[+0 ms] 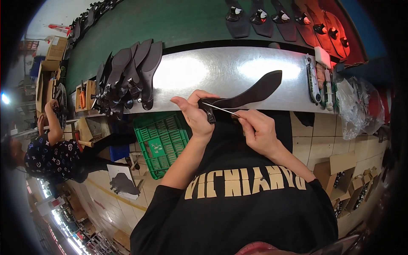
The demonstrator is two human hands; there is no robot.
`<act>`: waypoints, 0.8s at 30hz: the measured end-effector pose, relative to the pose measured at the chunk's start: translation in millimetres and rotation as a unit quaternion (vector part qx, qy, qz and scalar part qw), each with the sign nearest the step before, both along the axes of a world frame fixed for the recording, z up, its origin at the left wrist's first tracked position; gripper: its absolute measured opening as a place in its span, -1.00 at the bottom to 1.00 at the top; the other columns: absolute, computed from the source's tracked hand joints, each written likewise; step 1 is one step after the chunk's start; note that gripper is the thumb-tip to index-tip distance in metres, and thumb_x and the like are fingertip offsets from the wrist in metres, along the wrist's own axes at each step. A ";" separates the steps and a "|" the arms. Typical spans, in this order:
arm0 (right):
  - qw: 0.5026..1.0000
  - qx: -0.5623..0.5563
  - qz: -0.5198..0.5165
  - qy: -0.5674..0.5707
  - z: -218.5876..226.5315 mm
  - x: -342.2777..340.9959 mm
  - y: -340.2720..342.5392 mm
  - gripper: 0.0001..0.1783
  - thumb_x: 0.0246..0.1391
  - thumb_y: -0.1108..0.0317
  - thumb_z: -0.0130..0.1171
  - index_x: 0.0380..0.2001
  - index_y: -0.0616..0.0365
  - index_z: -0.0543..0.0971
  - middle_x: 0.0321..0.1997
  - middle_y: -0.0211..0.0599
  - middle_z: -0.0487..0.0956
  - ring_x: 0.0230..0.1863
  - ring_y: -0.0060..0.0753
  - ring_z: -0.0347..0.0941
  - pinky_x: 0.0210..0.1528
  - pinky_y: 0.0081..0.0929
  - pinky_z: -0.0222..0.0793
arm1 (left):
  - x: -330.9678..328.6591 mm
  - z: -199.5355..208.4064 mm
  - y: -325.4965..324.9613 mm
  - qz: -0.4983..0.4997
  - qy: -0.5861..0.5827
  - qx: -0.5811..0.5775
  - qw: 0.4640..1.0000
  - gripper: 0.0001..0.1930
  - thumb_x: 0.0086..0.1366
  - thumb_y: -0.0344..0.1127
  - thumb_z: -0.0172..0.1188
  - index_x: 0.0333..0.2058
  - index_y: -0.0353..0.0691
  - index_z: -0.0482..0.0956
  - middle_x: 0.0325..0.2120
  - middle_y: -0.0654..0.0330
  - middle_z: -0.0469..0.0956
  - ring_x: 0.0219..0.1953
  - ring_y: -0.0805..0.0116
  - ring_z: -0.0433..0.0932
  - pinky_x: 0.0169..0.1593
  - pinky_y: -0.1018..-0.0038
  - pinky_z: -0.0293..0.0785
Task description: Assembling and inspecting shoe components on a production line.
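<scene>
My left hand [199, 118] grips one end of a black sandal [255, 91], thumb stretched out to the side. The sandal's long sole points away to the right, above the front edge of the steel ledge. My right hand [260, 131] is closed on a slim metal tool [221, 109] with a thin straight shaft. Its tip meets the sandal at the strap end, beside my left fingers. The tool's handle is mostly hidden in my right hand, so its exact kind does not show.
Black sandals [127, 72] are heaped on the left of the steel ledge [195, 70]. Beyond lies a green belt [170, 21] with more sandals [260, 19]. A utility knife [313, 80], syringe [328, 89] and plastic bag [357, 108] are at right. A green crate [159, 144] stands below; a co-worker [51, 153] works at left.
</scene>
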State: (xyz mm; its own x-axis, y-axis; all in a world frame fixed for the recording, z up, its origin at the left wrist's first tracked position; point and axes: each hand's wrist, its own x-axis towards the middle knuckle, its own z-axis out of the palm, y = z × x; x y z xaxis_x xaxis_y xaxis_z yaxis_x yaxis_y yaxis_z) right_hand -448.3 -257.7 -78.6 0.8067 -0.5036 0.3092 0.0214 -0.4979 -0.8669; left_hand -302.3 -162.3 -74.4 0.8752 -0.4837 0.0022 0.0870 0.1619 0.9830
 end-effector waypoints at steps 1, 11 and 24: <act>1.000 -0.023 0.005 -0.002 1.3 1.0 1.2 -0.85 0.02 0.59 0.17 -0.28 0.30 0.57 -0.45 -0.13 0.57 -0.47 -0.16 0.52 -0.43 -0.42 0.43 | -0.8 0.4 -1.1 0.002 0.043 -0.016 0.999 -0.05 0.29 0.47 -0.64 -0.54 -0.33 0.49 -0.60 0.14 0.55 -0.52 0.41 0.46 -0.29 0.63 0.39; 0.995 -0.040 0.082 -0.028 15.8 -4.2 9.1 -0.86 -0.01 0.54 0.22 -0.31 0.21 0.54 -0.47 -0.20 0.54 -0.48 -0.15 0.51 -0.45 -0.38 0.41 | 15.2 -1.9 -12.4 -0.053 0.511 -0.174 0.840 -0.40 0.20 0.40 0.01 -0.45 -0.12 0.46 -0.53 0.27 0.51 -0.51 0.40 0.45 -0.45 0.50 0.39; 0.999 -0.019 -0.004 0.047 -8.5 2.4 4.6 -0.93 0.09 0.56 0.11 -0.32 0.28 0.53 -0.43 -0.10 0.55 -0.46 -0.09 0.53 -0.42 -0.37 0.41 | -2.8 -4.6 -26.7 -0.016 0.504 -0.123 0.855 -0.28 0.21 0.49 -0.16 -0.43 -0.15 0.51 -0.63 0.22 0.45 -0.54 0.20 0.44 -0.32 0.32 0.44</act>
